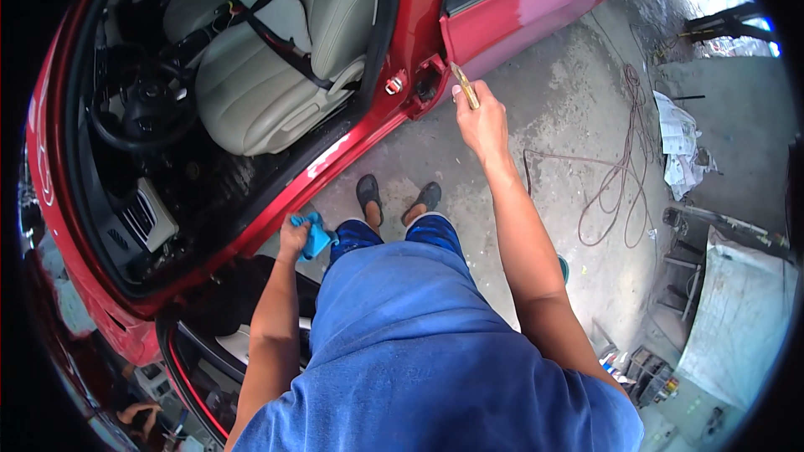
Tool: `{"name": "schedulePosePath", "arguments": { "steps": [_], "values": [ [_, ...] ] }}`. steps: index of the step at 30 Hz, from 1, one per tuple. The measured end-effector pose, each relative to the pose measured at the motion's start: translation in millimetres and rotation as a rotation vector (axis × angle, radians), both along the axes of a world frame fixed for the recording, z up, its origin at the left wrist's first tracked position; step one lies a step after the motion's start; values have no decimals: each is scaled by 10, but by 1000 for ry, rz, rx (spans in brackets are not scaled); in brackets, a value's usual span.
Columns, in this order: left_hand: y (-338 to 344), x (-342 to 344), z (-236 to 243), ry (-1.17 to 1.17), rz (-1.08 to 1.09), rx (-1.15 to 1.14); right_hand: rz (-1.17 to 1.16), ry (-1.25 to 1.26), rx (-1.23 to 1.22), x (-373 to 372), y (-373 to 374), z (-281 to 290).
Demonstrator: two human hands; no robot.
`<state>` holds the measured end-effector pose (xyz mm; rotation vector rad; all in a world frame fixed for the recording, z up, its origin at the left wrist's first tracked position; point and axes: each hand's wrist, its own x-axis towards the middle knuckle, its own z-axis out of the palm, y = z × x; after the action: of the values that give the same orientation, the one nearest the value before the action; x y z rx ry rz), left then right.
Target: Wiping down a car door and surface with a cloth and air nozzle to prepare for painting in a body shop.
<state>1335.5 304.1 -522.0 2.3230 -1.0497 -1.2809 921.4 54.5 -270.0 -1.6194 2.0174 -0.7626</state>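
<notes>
My right hand [481,121] holds a narrow tool with a tan handle [467,90], perhaps a brush, its tip near the front edge of the rear door [511,42], which has lighter pinkish patches. My left hand [293,234] grips a light blue item [316,236], apparently a cloth or soft plastic, beside the red door sill [276,197]. The red pillar [419,0] rises beside an open doorway, through which a beige seat [243,92] and a black steering wheel [141,109] show.
An open front door [188,368] is at lower left, near what looks like another person's arm [134,414]. A hose or cord [603,209] loops on the concrete floor. Newspaper [678,138], a covered stand [737,314] and assorted items [653,377] are at right.
</notes>
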Motion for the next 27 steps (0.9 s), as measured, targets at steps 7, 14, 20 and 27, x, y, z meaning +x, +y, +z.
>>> {"name": "schedulePosePath", "arguments": {
  "steps": [7, 14, 20, 27],
  "values": [
    [107, -56, 396, 214, 132, 219, -12, 36, 223, 26, 276, -792],
    [551, -350, 738, 154, 194, 376, 59, 99, 314, -10, 428, -2000],
    [974, -727, 720, 169, 317, 306, 150, 146, 417, -17, 483, -2917],
    [1808, -1048, 380, 172, 340, 195, 196, 168, 466, -19, 406, -3843]
  ]
}}
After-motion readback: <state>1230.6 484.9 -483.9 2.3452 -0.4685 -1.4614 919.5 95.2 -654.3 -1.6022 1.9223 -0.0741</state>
